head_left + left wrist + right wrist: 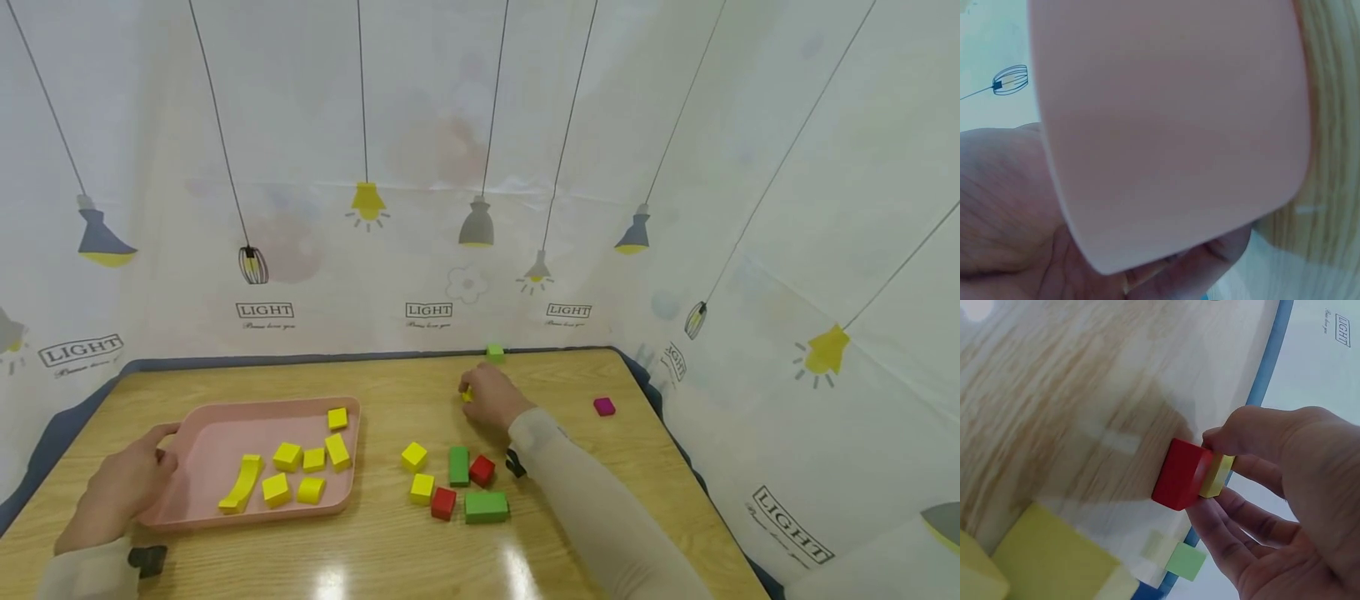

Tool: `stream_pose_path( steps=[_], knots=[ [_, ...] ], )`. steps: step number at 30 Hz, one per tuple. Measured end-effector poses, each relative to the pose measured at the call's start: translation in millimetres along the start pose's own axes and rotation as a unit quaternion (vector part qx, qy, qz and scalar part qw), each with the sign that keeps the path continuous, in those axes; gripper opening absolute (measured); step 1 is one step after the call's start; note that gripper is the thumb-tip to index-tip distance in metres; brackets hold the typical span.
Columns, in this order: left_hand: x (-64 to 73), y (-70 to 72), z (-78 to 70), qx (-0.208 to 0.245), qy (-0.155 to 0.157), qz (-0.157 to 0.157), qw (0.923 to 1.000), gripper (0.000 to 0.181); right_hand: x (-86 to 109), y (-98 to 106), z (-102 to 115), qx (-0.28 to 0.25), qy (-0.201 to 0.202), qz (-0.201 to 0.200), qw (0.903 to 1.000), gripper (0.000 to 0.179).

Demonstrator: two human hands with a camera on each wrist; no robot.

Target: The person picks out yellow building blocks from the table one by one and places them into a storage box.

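At the left, my left hand [127,479] grips the left side of a pink tray [232,429]. In the left wrist view, the tray's smooth wall [1172,137] covers much of that hand. Several yellow blocks, including a curved one [243,483], lie in the tray. My right hand [495,398], towards the back of the table, pinches a yellow block [1217,474] between thumb and fingers. Right beside it in the right wrist view is a red block [1179,475]; my hand hides it from the head view, and I cannot tell whether it is held too.
Between tray and right forearm lie loose yellow blocks [414,457], red blocks [443,503] and green blocks [486,507]. A light green block [495,352] sits at the table's back edge, a magenta block [604,407] farther right. A lamp-printed curtain [420,250] surrounds the wooden table [375,567].
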State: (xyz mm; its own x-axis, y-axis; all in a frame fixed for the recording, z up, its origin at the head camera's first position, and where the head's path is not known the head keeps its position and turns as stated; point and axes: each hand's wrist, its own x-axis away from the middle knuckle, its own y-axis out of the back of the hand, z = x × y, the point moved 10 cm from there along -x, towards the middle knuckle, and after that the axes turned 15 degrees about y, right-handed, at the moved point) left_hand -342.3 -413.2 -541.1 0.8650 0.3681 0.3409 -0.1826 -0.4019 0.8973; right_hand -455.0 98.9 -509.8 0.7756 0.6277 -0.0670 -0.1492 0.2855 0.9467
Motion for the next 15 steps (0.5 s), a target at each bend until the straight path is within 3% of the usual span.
stream_pose_path(
  steps=[15],
  knots=[
    [-0.1,1.0,-0.5,0.000,0.002,0.001,1.0000,0.063,-12.3,12,30,0.013,0.011,-0.008,0.9998,0.030]
  ],
)
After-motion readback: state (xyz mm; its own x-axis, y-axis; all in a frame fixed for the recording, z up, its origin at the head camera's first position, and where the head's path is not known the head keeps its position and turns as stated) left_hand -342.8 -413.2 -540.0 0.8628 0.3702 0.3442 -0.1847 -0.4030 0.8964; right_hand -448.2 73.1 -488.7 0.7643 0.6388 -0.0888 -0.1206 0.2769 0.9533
